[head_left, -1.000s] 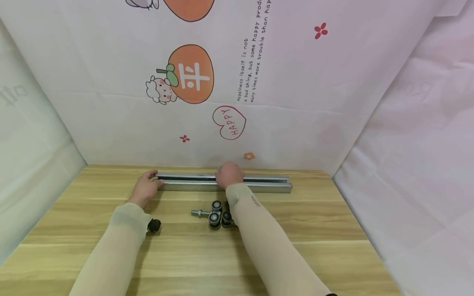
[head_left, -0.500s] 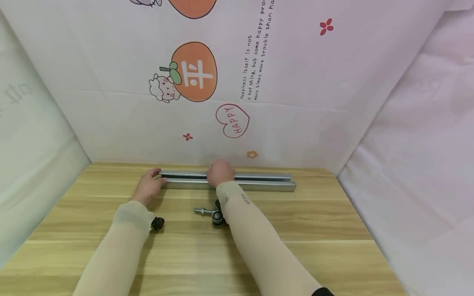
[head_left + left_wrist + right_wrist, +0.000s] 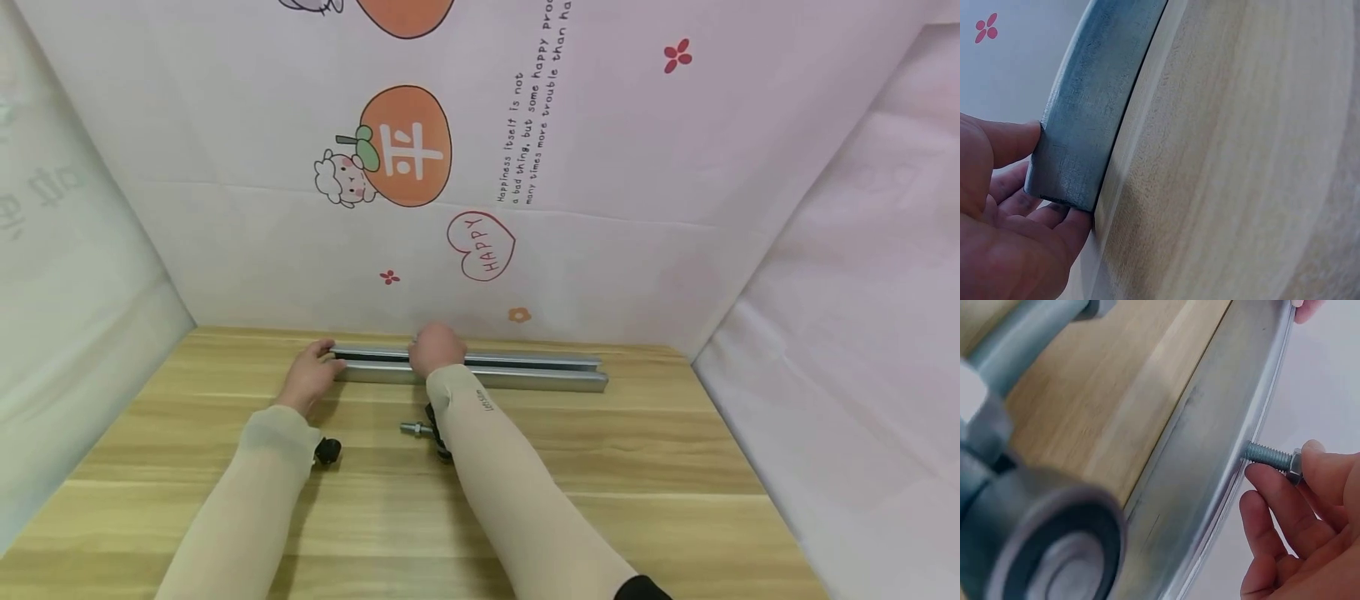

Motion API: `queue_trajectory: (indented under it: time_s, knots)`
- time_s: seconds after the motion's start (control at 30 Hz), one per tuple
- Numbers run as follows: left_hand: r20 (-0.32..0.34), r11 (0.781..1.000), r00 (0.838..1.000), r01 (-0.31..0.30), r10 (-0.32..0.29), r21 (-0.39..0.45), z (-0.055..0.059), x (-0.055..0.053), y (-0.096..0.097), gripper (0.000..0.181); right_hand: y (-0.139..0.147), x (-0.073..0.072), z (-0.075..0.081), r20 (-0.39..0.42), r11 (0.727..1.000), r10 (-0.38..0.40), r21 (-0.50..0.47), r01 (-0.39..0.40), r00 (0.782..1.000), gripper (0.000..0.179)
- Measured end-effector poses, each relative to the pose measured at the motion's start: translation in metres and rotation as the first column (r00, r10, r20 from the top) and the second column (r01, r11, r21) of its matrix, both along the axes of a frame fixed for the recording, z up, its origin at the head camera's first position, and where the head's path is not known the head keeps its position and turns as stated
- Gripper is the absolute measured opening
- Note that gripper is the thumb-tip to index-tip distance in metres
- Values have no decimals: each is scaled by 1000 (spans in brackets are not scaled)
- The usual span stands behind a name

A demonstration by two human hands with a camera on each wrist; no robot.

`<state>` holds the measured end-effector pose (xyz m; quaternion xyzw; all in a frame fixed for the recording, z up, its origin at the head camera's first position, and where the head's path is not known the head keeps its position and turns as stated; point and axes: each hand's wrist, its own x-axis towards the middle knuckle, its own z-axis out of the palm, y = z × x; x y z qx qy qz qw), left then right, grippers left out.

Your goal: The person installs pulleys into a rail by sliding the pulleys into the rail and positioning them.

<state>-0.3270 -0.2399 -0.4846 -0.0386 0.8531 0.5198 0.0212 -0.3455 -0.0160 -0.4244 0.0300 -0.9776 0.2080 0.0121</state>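
Observation:
A long metal channel rail [image 3: 536,380] lies at the back of the wooden table with its slot upward. My left hand [image 3: 309,380] grips its left end; the left wrist view shows thumb on the edge and fingers bent about the end of the rail [image 3: 1088,106]. Farther along, my right hand [image 3: 437,350] pinches a threaded bolt [image 3: 1267,456] with a nut, which sticks out of the slot in the right wrist view. Whatever the bolt joins to inside the rail is hidden. Under my right forearm sits a roller trolley [image 3: 417,428], mostly covered by the sleeve.
Near my left cuff is a small black object [image 3: 327,451], its kind unclear. A big roller wheel [image 3: 1072,556] fills the lower left of the right wrist view. A printed white cloth [image 3: 262,258] rises right behind the rail, with white sheets at both sides.
My right hand has slid leftward along the rail, and its forearm now covers more of the roller trolley. The left hand stays at the rail's end. The head view has shifted slightly.

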Motion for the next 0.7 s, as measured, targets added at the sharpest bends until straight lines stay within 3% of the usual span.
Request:
queue_trajectory:
  time_s: [0.27,0.53,0.7]
  knots:
    - [3,1000,1000,6,-6,6,1,0,4,63,-10,2,2,15,999,-6,-34,6,1000,19]
    - [4,1000,1000,7,-7,-3,-1,1,2,64,-28,-4,-8,5,1000,8,21,-8,1000,21]
    - [9,1000,1000,12,-13,4,2,1,0,65,-37,-3,-10,-7,999,11,-35,-11,1000,19]
